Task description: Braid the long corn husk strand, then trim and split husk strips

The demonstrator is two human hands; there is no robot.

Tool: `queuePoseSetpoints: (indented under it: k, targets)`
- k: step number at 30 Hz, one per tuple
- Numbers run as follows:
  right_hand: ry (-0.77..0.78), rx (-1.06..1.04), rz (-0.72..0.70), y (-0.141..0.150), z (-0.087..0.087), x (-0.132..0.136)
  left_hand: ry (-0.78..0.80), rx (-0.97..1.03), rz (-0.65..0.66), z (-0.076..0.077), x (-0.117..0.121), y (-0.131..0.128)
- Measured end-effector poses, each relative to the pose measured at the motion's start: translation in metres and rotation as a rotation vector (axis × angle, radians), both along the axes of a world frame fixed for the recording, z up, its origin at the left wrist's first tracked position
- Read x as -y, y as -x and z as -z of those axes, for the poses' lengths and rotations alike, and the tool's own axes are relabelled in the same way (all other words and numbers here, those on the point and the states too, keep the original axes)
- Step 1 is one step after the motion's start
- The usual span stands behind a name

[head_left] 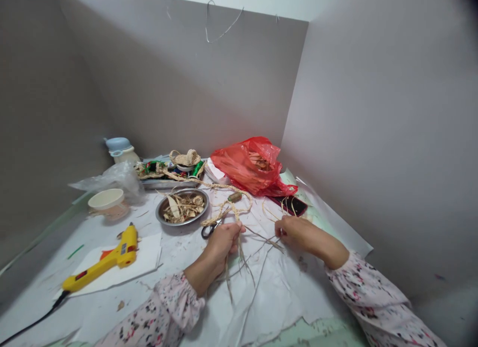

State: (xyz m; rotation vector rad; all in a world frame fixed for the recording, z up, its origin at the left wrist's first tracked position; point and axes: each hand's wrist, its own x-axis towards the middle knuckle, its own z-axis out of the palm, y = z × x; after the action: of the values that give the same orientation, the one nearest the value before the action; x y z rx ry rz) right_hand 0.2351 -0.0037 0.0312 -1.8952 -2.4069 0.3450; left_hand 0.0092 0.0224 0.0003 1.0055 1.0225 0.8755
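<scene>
My left hand pinches the working end of a pale straw braid, and loose strands fan out below the fingers. To the right, my right hand is closed, fingertips together on a thin straw strand that loops up past the knuckles. Several loose strands spread over the paper between both hands. The braid curls back around a small spool of brown thread and runs toward the tray. Black-handled scissors lie just left of my left hand, partly under the braid.
A steel bowl holds straw scraps. Behind it are a tray of craft materials and a red plastic bag. A phone lies right. At left are a yellow glue gun, a cup and a bottle.
</scene>
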Motion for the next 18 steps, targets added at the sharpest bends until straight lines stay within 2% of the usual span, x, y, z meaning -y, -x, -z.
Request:
queuePoseSetpoints:
  k: [4,8,18]
  targets:
    - [-0.002,-0.037,-0.010,0.001,-0.004,-0.001,0.008,0.009,0.002,0.001,-0.001,0.001]
    - [-0.008,-0.134,-0.090,-0.008,-0.012,0.007,0.009,0.002,-0.002,0.004,-0.003,0.001]
    - [0.169,-0.158,-0.133,-0.004,-0.021,0.030,0.017,-0.004,-0.011,-0.004,0.002,0.002]
